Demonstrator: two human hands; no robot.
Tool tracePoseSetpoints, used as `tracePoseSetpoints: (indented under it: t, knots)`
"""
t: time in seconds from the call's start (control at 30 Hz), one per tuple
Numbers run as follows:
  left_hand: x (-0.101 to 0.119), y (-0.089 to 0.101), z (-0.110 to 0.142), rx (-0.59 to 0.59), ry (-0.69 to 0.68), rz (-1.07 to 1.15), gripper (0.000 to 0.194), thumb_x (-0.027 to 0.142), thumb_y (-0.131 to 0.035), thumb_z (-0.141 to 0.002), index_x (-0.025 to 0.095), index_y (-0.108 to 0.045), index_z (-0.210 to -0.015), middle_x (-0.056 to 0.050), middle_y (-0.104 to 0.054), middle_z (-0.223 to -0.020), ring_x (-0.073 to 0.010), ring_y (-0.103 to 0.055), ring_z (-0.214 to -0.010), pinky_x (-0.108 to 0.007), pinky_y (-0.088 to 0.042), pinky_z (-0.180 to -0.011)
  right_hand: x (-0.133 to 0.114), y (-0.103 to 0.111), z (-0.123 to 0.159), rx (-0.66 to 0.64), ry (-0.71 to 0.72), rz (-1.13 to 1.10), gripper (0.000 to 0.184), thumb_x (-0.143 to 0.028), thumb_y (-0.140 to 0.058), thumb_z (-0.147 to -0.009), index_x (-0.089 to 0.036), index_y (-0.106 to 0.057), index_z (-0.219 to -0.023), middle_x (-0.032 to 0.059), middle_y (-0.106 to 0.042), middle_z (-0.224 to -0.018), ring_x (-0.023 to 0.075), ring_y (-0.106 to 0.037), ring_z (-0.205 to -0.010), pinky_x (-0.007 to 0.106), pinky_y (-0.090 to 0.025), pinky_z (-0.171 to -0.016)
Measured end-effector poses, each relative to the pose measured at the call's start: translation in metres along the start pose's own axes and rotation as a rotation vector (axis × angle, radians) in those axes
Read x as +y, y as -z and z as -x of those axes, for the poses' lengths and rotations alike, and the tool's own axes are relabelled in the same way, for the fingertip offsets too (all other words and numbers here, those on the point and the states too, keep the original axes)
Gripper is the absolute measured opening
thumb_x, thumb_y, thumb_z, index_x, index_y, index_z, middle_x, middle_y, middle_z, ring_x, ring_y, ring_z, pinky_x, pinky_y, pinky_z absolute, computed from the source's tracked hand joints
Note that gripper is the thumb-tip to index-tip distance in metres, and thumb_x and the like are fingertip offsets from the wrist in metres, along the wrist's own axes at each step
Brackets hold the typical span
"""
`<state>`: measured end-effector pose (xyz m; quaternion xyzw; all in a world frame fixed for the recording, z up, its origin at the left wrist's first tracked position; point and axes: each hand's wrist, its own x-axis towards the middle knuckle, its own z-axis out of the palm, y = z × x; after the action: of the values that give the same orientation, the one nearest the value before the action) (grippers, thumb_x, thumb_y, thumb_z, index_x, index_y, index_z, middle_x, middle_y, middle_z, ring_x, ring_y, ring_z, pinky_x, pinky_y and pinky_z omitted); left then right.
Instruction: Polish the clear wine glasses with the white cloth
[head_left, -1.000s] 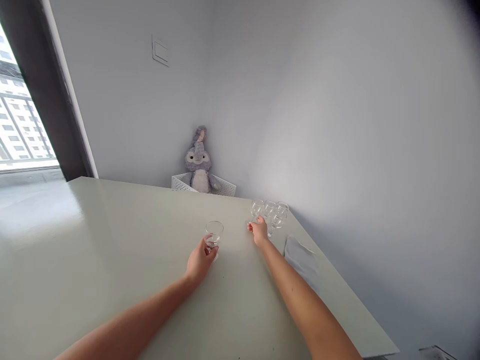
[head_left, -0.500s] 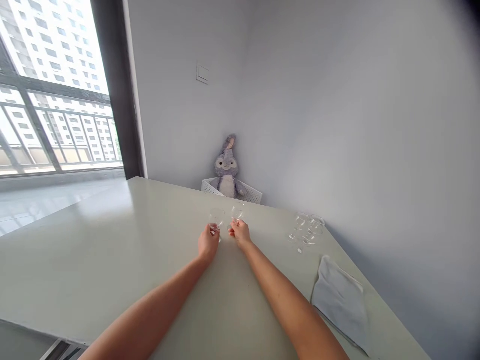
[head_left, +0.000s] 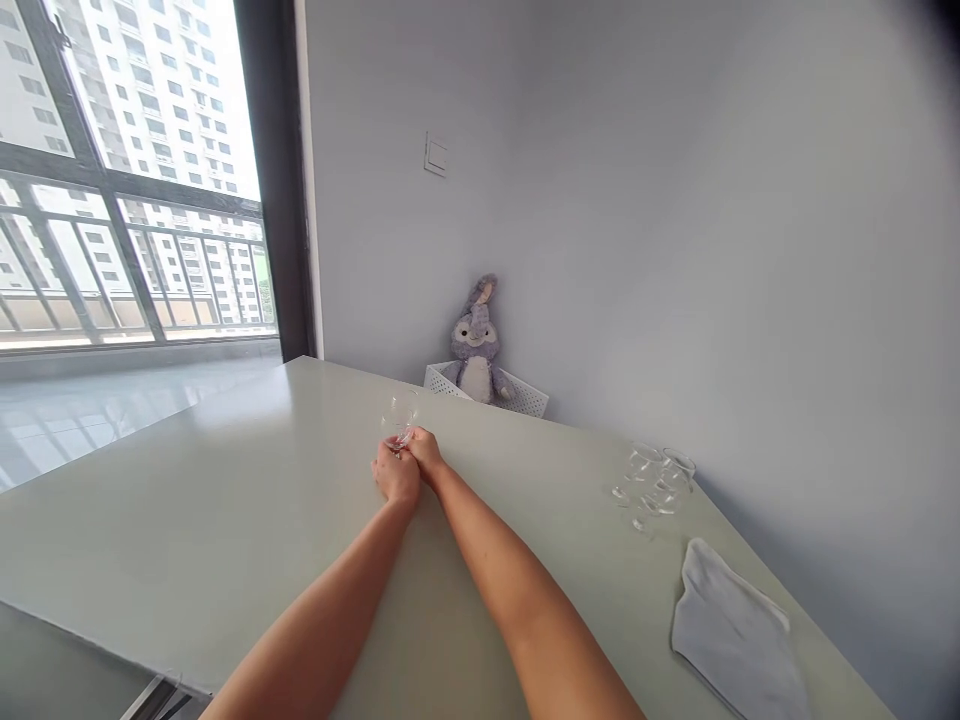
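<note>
Both hands are close together near the table's far side. My left hand (head_left: 395,476) is closed around the lower part of a clear stemmed wine glass. Touching or nearly touching it, my right hand (head_left: 426,452) is closed on the stem of a second wine glass. The clear bowls (head_left: 403,408) overlap in view above the fingers, so their outlines are hard to separate. The stems and feet are mostly hidden by the hands. Off to the right stands a group of several more wine glasses (head_left: 664,485).
The pale table (head_left: 262,520) spreads under both arms. A folded grey cloth (head_left: 735,630) lies at the right, nearer than the glass group. Behind the far edge, a plush rabbit (head_left: 475,345) sits in a white perforated basket (head_left: 529,399). Walls border the table's right side.
My right hand has moved left with its glass, up against my left hand and its glass. Both hands were apart before. The view has turned slightly left.
</note>
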<state>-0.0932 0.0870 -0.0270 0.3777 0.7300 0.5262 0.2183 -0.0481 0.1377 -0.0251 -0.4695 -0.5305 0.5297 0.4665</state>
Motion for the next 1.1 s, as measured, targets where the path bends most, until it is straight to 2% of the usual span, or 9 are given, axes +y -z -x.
tracePoseSetpoints:
  t: [0.13,0.27,0.43,0.57,0.67,0.77,0.9,1.0,1.1]
  knots:
    - [-0.001,-0.001,-0.003,0.033,-0.012,0.004,0.027,0.021,-0.046,-0.074,0.024,-0.050,-0.100,-0.005,-0.061,-0.088,-0.0241,-0.048,-0.096,-0.035,-0.039,-0.074,-0.003,0.006,0.007,0.026,-0.045,-0.043,0.023,-0.016,-0.053,-0.064,-0.019,-0.056,-0.087,0.0015,-0.062,-0.087,0.0118,-0.057,-0.067,0.021,-0.046,-0.056]
    - [-0.001,0.001,-0.007,0.091,-0.013,0.000,0.026,0.022,-0.043,-0.077,0.024,-0.050,-0.101,-0.006,-0.060,-0.092,-0.0252,-0.047,-0.098,-0.038,-0.038,-0.078,-0.005,0.044,0.037,0.090,-0.084,-0.058,0.030,-0.013,-0.054,-0.063,-0.017,-0.056,-0.092,0.0050,-0.059,-0.093,0.0100,-0.058,-0.058,0.023,-0.047,-0.051]
    - [0.000,0.005,-0.014,0.139,0.006,0.014,0.027,0.018,-0.045,-0.075,0.023,-0.051,-0.100,-0.007,-0.059,-0.090,-0.0265,-0.047,-0.097,-0.040,-0.037,-0.081,-0.005,0.137,0.105,0.269,-0.074,-0.055,0.025,-0.013,-0.056,-0.058,-0.015,-0.058,-0.083,0.0034,-0.060,-0.079,0.0109,-0.057,-0.054,0.023,-0.047,-0.048]
    - [0.004,0.006,-0.015,0.202,0.021,0.047,0.036,0.010,-0.045,-0.070,0.020,-0.046,-0.105,-0.009,-0.052,-0.099,-0.0259,-0.044,-0.102,-0.042,-0.033,-0.087,-0.005,0.225,0.162,0.666,-0.013,-0.046,0.020,-0.016,-0.052,-0.059,-0.018,-0.051,-0.079,-0.0026,-0.051,-0.066,0.0081,-0.051,-0.049,0.021,-0.044,-0.046]
    - [0.007,0.006,-0.011,0.356,0.033,0.150,0.045,0.003,-0.042,-0.064,0.019,-0.041,-0.106,-0.009,-0.044,-0.107,-0.0234,-0.042,-0.105,-0.040,-0.033,-0.088,-0.006,0.283,0.190,0.984,0.005,-0.050,0.025,-0.018,-0.049,-0.061,-0.020,-0.045,-0.086,-0.0055,-0.045,-0.063,0.0058,-0.044,-0.046,0.019,-0.040,-0.045]
    - [0.013,0.004,-0.001,0.459,-0.144,0.242,0.041,0.001,-0.039,-0.060,0.019,-0.042,-0.096,-0.007,-0.041,-0.103,-0.0197,-0.043,-0.097,-0.035,-0.035,-0.085,-0.005,0.324,0.198,1.138,-0.012,-0.050,0.036,-0.017,-0.052,-0.059,-0.020,-0.043,-0.094,-0.0048,-0.047,-0.068,0.0056,-0.043,-0.047,0.018,-0.038,-0.043]
    - [0.019,-0.001,0.029,0.350,-0.519,0.184,0.029,0.006,-0.040,-0.061,0.020,-0.040,-0.086,-0.004,-0.042,-0.090,-0.0185,-0.043,-0.087,-0.034,-0.036,-0.083,-0.001,0.341,0.189,1.083,-0.061,-0.058,0.040,-0.017,-0.059,-0.052,-0.019,-0.048,-0.090,-0.0046,-0.051,-0.069,0.0052,-0.044,-0.045,0.018,-0.037,-0.041]
    - [0.020,-0.006,0.055,0.197,-0.666,0.143,0.019,0.011,-0.042,-0.066,0.020,-0.038,-0.082,-0.005,-0.043,-0.088,-0.0189,-0.042,-0.086,-0.033,-0.037,-0.080,0.007,0.329,0.181,1.000,-0.083,-0.063,0.030,-0.017,-0.057,-0.051,-0.018,-0.051,-0.080,-0.0040,-0.054,-0.069,0.0041,-0.043,-0.043,0.018,-0.037,-0.040]
    - [0.018,-0.010,0.075,0.023,-0.743,0.107,0.015,0.012,-0.041,-0.069,0.021,-0.038,-0.080,-0.005,-0.045,-0.089,-0.0187,-0.044,-0.085,-0.032,-0.038,-0.079,0.016,0.310,0.178,0.919,-0.085,-0.060,0.030,-0.014,-0.053,-0.051,-0.017,-0.054,-0.081,0.0000,-0.059,-0.081,0.0044,-0.047,-0.044,0.018,-0.039,-0.041]
